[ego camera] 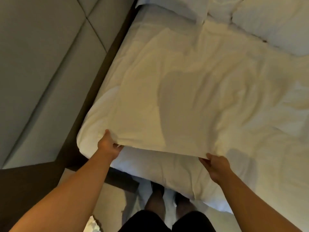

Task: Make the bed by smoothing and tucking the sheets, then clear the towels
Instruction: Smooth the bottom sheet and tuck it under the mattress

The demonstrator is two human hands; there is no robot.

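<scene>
- Duvet (192, 91), white, soft and creased, lay spread across the bed, its near edge lifted clear of the mattress sheet (167, 166) below.
- Left hand (108, 144) gripped that edge near the corner, thumb on top, fingers curled beneath and hidden by fabric.
- Right hand (215, 166) pinched the same edge further along, fingertips likewise hidden under the fold.
- Pillows (267, 19), white and plump, lay at the head, cut off by the frame.
- Padded headboard panel (41, 56) stood alongside, grey, seamed.
- White cloth (168, 198) by the person's feet was too blurred to identify.
</scene>
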